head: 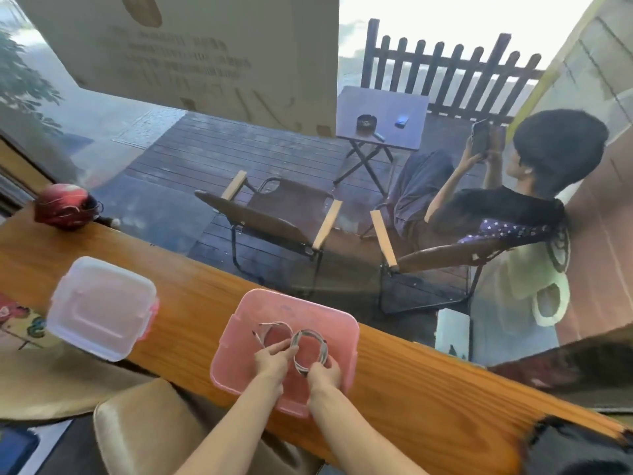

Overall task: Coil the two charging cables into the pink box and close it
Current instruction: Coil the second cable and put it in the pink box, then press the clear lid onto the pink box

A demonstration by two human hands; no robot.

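pink box [342,329] sits open on the wooden surface [428,382], near its front edge, translucent walls, no lid on it. both hands are down inside it.

left hand [272,358]: fingers curled, pinching the near side of the left cable coil [274,329]. that coil is a thin pale loop lying toward the middle of the box, one loose end poking out to the left.

right hand [325,371]: fingers curled round the lower edge of the right cable coil [310,349], a white loop with several turns, standing a little tilted. the two coils lie side by side and touch or nearly touch where the left hand's fingertips meet them; cannot tell which.

clear lid [101,308] lies flat on the surface well left of the box, pink latches at its right edge. apart from the box, not touching it.

red helmet [66,207] at the far left end of the surface, against the glass.

beyond the glass: dark decking, an empty folding chair [274,217], a small folding table [382,116] with a few small things on top, a dark picket fence [452,70]. a seated person [496,207] at right holds up a phone [479,137] in both hands.

near side: a tan padded seat [144,433] below the surface, under the left forearm.
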